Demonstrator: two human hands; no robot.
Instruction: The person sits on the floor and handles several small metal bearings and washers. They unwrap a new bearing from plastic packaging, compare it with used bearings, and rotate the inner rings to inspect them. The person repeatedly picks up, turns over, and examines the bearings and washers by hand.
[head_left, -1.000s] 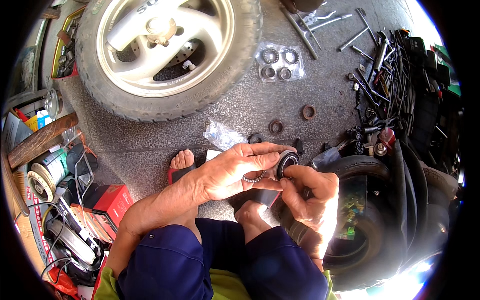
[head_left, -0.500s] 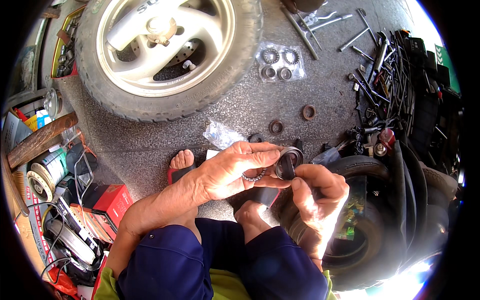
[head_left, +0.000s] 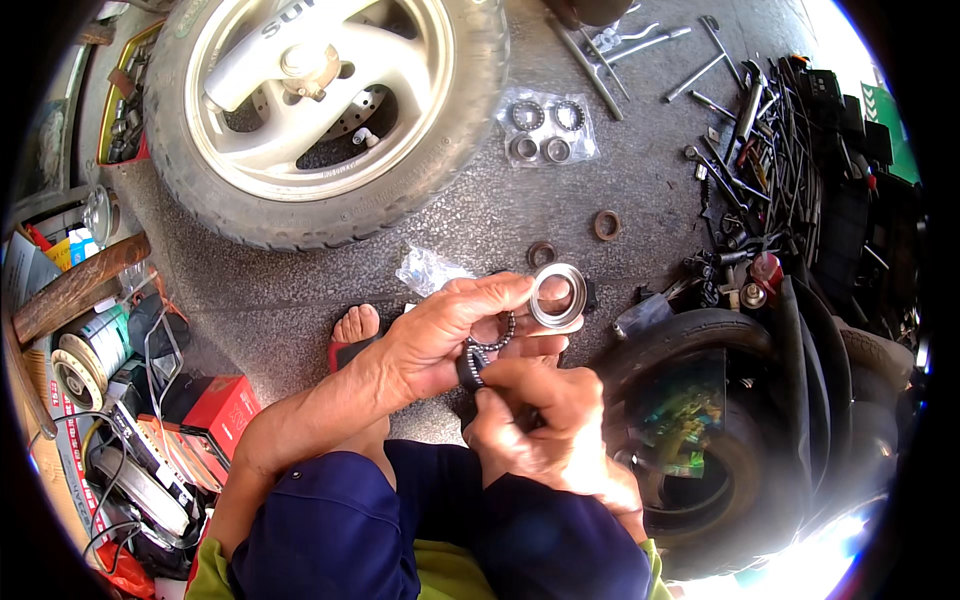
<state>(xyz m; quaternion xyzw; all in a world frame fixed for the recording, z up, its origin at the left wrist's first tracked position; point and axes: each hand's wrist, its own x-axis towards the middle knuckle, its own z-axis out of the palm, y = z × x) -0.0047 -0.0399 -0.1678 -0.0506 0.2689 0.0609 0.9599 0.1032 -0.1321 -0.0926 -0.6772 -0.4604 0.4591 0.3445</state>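
Observation:
My left hand (head_left: 430,335) pinches a shiny metal bearing ring (head_left: 558,296) between thumb and fingers, with its open face toward me. A ball-bearing cage (head_left: 498,338) of small steel balls lies against the same hand's fingers. My right hand (head_left: 545,415) is closed, thumb and forefinger pinching a dark curved piece (head_left: 468,368) beside the cage. Whether that piece is a separate ring is hard to tell. Two brownish rings, one nearer (head_left: 541,254) and one farther right (head_left: 607,225), lie on the floor beyond my hands.
A wheel with a tyre (head_left: 330,215) lies at the far left. A clear packet of bearing parts (head_left: 548,130) and crumpled plastic (head_left: 428,270) rest on the floor. Tools (head_left: 770,160) crowd the right, above stacked tyres (head_left: 690,345). A red box (head_left: 215,415) stands left.
My right hand has moved left and down, taking the dark piece away from the metal ring to the ball cage. The metal ring has turned its opening toward me.

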